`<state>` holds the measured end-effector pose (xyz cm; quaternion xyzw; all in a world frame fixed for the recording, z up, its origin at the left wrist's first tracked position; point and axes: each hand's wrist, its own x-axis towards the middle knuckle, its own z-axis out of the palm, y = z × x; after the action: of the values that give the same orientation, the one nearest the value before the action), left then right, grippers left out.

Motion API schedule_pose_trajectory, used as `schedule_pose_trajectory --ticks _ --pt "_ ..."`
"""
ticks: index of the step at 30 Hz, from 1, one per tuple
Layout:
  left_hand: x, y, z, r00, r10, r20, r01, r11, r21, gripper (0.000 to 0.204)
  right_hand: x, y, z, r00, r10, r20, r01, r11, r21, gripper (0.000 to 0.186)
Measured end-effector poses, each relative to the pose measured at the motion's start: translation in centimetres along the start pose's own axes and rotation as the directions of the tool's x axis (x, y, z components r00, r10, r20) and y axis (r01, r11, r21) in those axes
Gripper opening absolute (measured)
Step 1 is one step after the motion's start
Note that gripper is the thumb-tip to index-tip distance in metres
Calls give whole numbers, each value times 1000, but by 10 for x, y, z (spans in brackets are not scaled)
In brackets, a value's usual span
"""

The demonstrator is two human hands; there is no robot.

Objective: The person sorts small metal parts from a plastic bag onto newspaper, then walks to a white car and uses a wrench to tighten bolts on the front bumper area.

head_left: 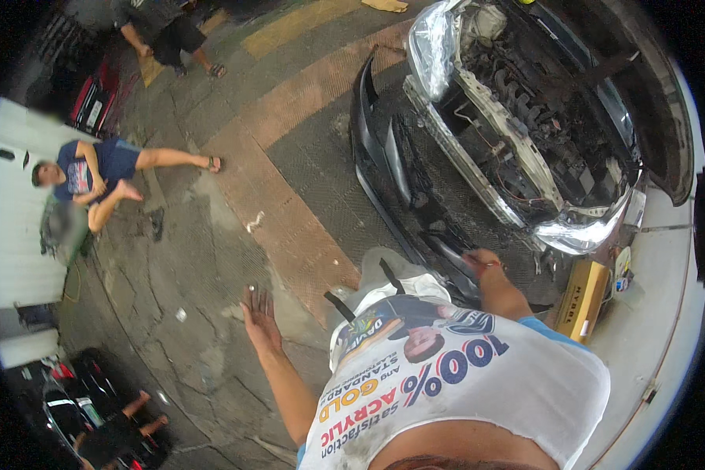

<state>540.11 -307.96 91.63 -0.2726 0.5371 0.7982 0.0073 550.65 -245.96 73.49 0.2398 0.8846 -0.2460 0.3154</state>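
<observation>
The bumper (pixel 397 166) looks like the piece being handled, and the step in hand seems to be taking hold of it at its near end. Done well, this calls for a grip on a firm part of the shell, with the fingers clear of thin lips and openings. A part this long and curved will probably flex and swing if held at one end only, so the load is best shared between both hands, set well apart. Its painted face would likely scuff if dragged over the floor (pixel 211 274), and its far end should stay clear of the car's headlight (pixel 435 55) and the exposed crossbar (pixel 466 153).

As for position, the bumper lies on the floor, stretching away from the person along the front of the car (pixel 517 117). The right hand (pixel 484 259) is at the near end of it; whether its fingers close on the edge or merely rest there, I cannot tell. The left hand (pixel 263 315) is open, fingers spread, holding nothing; it hangs over bare floor, well apart from the bumper, off to the person's left. A yellow box (pixel 583 299) stands beyond the right forearm, near the car's corner.
</observation>
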Motion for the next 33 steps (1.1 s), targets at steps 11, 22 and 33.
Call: schedule_pose_trajectory --ticks 11,22,33 --pt "327 165 186 912 169 373 -133 984 -122 67 256 -159 -2 901 397 -172 -405 914 -10 39" --pt "601 260 431 831 40 556 46 989 -140 48 468 -499 -255 993 95 -64 17 430 903 22" --pt "918 294 634 790 -189 584 192 980 58 23 617 -508 -298 795 602 81 -529 621 579 30"
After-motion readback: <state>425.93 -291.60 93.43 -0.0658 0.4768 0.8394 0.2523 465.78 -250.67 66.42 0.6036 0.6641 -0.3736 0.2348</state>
